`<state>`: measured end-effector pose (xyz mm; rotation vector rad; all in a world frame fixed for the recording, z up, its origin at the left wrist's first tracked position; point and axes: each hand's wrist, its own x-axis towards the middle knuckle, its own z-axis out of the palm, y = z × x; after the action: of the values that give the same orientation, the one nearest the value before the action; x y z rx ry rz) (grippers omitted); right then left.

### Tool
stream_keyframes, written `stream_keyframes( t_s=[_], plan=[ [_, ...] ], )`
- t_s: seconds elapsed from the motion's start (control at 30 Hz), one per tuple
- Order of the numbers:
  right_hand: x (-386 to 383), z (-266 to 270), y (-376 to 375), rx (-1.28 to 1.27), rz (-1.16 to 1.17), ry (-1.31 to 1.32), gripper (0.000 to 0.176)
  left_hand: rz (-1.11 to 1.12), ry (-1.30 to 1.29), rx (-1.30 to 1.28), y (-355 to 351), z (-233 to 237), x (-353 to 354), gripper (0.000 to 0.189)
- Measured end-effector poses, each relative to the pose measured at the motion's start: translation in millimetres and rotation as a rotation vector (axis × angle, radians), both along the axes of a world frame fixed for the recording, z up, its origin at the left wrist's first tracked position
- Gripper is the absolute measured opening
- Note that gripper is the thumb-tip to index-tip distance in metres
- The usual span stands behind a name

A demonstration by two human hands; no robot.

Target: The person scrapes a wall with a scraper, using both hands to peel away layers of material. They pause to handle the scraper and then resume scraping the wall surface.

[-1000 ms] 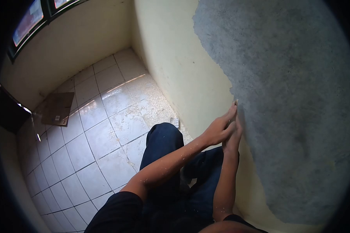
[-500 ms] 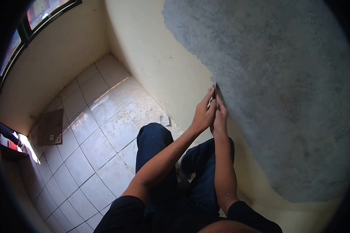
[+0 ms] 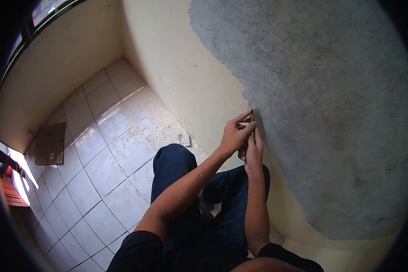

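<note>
A thin scraper-like tool [image 3: 253,116], mostly hidden by fingers, stands with its pale tip against the wall at the border of cream paint [image 3: 204,81] and bare grey surface [image 3: 322,109]. My left hand [image 3: 235,135] pinches it from the left, fingers near its tip. Just below and to the right, my right hand [image 3: 254,152] is wrapped round its lower part, close against my left hand. The exact shape of the tool cannot be made out.
Pale crumbs [image 3: 161,120] lie on the tiled floor [image 3: 95,186] along the wall base, with a small whitish piece [image 3: 184,140] among them. A flat cardboard piece [image 3: 51,144] rests at the left. My bent knees [image 3: 174,165] are below my arms. Part of another person shows far left.
Both hands and the tool have shifted slightly down along the paint border. My left hand's fingers have changed their hold. The whole view has shifted a little.
</note>
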<state>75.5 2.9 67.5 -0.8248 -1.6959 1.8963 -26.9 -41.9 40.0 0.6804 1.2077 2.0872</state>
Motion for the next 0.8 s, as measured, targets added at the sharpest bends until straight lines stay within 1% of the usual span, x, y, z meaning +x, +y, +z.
stream_keyframes(
  t_s=[0.07, 0.1, 0.13, 0.17, 0.2, 0.3, 0.33, 0.43, 0.47, 0.57, 0.67, 0.73, 0.8],
  plan=[
    [-1.7, -11.4, 5.6, 0.084, -0.052, 0.02, 0.046, 0.067, 0.085, -0.037, 7.0, -4.9, -0.5, 0.054],
    [-7.7, -29.9, 12.3, 0.163, -0.099, 0.051, 0.046, 0.098, 0.127, -0.056, 10.1, -7.5, 0.2, 0.053],
    [-12.3, -33.9, 12.3, 0.243, -0.147, 0.082, 0.047, 0.176, 0.208, -0.089, 9.5, -6.1, 2.7, 0.052],
    [-9.4, -34.3, 13.9, 0.215, -0.134, 0.077, 0.047, 0.256, 0.289, -0.122, 8.0, -4.7, 5.7, 0.05],
    [-8.7, -22.4, 8.5, 0.186, -0.121, 0.074, 0.047, 0.336, 0.372, -0.155, 5.9, -3.6, 7.8, 0.048],
    [-12.2, -5.8, 2.5, 0.087, -0.114, 0.1, 0.048, 0.322, 0.481, -0.096, -2.5, -2.8, 12.2, 0.046],
    [-13.3, -5.1, 2.4, 0.051, -0.119, 0.112, 0.048, 0.252, 0.479, -0.056, -6.5, -0.1, 15.4, 0.049],
    [-11.5, -16.0, 9.9, 0.024, -0.077, 0.146, 0.051, 0.16, 0.319, 0.031, -9.8, 7.6, 26.4, 0.055],
    [-8.9, -18.1, 12.3, 0.006, -0.058, 0.152, 0.051, 0.143, 0.397, -0.019, -7.7, 2.4, 24.3, 0.06],
    [-6.0, -20.1, 14.2, -0.034, -0.058, 0.132, 0.053, 0.145, 0.451, -0.037, -4.9, 1.9, 21.8, 0.065],
    [-3.0, -15.3, 8.5, -0.062, -0.046, 0.113, 0.056, 0.1, 0.429, -0.025, -9.1, 7.6, 17.8, 0.066],
    [4.4, -8.8, 10.0, -0.062, 0.015, -0.029, 0.057, 0.045, 0.444, -0.027, -10.1, 3.5, 9.6, 0.066],
    [10.4, -9.3, 15.5, -0.087, 0.056, -0.077, 0.059, -0.004, 0.45, -0.02, -11.5, 0.4, 2.3, 0.066]
  ],
)
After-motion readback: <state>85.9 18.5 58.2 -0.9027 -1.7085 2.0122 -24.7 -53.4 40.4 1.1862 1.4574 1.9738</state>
